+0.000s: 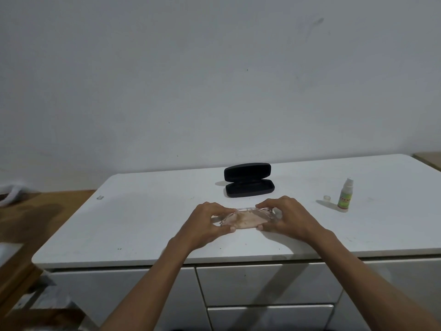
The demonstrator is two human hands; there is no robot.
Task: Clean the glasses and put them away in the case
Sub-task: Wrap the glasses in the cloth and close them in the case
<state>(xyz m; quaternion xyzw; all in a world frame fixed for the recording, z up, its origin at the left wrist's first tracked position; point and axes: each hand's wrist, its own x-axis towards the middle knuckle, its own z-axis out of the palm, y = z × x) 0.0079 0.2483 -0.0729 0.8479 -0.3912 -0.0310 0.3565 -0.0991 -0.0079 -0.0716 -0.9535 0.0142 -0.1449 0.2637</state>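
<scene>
A pair of clear-framed glasses is held low over the white tabletop, with a pale pinkish cloth bunched against the lenses. My left hand grips the left end of the glasses and cloth, thumb underneath. At the right end, my right hand grips the frame the same way. Just behind my hands, a black glasses case lies open on the table with its lid upright; its inside looks dark.
A small spray bottle with a green label stands at the right, its clear cap beside it. White drawers sit under the tabletop. A wooden surface lies to the left, and the wall is right behind the table.
</scene>
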